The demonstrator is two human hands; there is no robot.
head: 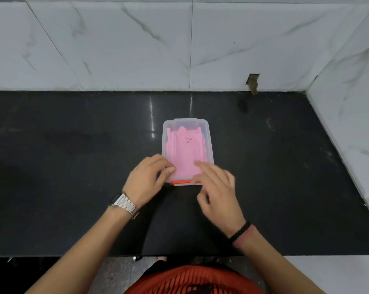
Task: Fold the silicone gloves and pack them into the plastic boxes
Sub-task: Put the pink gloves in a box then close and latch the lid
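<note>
Left hand (146,179) sits loosely curled, fingertips touching the clear plastic box (209,145) at its 8 o'clock corner. Pink silicone gloves (184,153) lie folded inside. Right hand (216,187), fingers spread, rests at 5 o'clock by the orange latch (181,182). Black countertop (73,166), marble wall (115,43) at 12.

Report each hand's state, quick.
Left hand: fingers curled at the plastic box's near left corner; grip cannot be told.
Right hand: open, blurred, fingers over the pink glove, holding nothing.

Even light; glare streaks on countertop (73,166); right hand (218,187) motion-blurred.
</note>
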